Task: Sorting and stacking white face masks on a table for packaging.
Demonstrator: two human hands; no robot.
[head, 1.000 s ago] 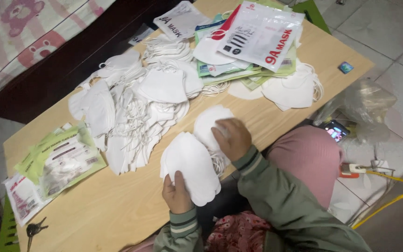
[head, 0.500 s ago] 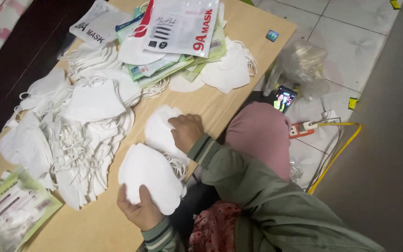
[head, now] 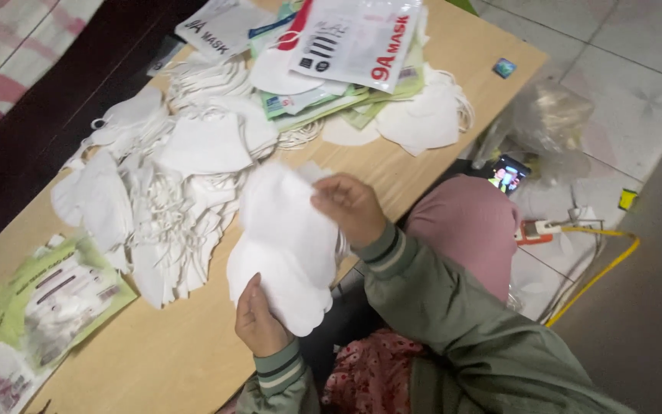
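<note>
- Left hand [head: 258, 322] grips the bottom edge of a stack of white face masks [head: 285, 245], thumb on top, other fingers hidden underneath.
- Right hand [head: 350, 207] pinches the upper right edge of the same stack, fingers curled closed on it.
- Stack sits at the near edge of the wooden table [head: 438, 69], lifted and tilted toward the person; can't tell if its lower edge touches the wood.
- Handling, my read: masks are light, soft, floppy. A stack will fan and slide apart if held by 1 corner only. Best hold looks like 2 opposite edges, pinched flat through the full thickness, as both hands do now.
- Ear loops hang loose, likely to snag on neighbours; keep fingers off the loops.
- Just left of the stack: a big loose pile of masks [head: 162, 184], loops tangled, spread across the table middle.
- Far side: flat printed packets [head: 354, 38] heaped in a fan, a few more masks [head: 423, 119] beside them.
- Near left corner: green-edged pouches [head: 55, 295] with masks inside.
- Small blue square item [head: 505, 67] near the far right edge of the table.
- On the tiled floor right of the table: lit phone [head: 509, 175], crumpled clear plastic bag [head: 553, 115], yellow cable [head: 599, 268].
</note>
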